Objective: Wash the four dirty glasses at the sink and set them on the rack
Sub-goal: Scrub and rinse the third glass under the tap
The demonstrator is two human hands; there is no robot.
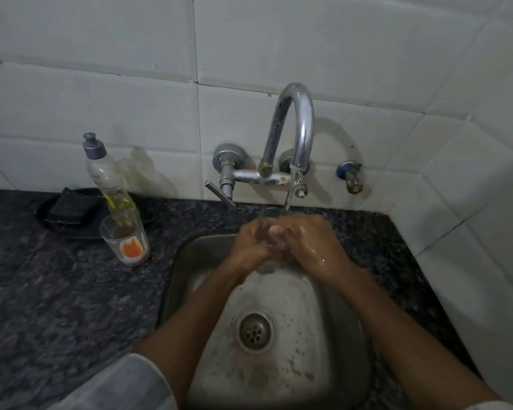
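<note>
- We hold a clear glass (pixel 271 216) over the back edge of the sink (pixel 332 306), right under the stream from the tap (pixel 296 119).
- Our left hand (pixel 253 247) and right hand (pixel 311 241) are both curled round the glass, fingers closed on its wall; most of it is hidden between them.
- We judge it light, rigid and breakable, and slippery now that it is wet, so the wall below the rim is the safest place to grip.
- A second dirty glass (pixel 126 241) with orange residue stands on the counter (pixel 57 291) near the sink's left edge, just in front of a soap bottle (pixel 108 184).
- A dark sponge (pixel 71 210) lies on a black dish towards the counter's back edge.
- The counter is dark speckled stone, the walls pale tile, the light dim; no rack is in view.
</note>
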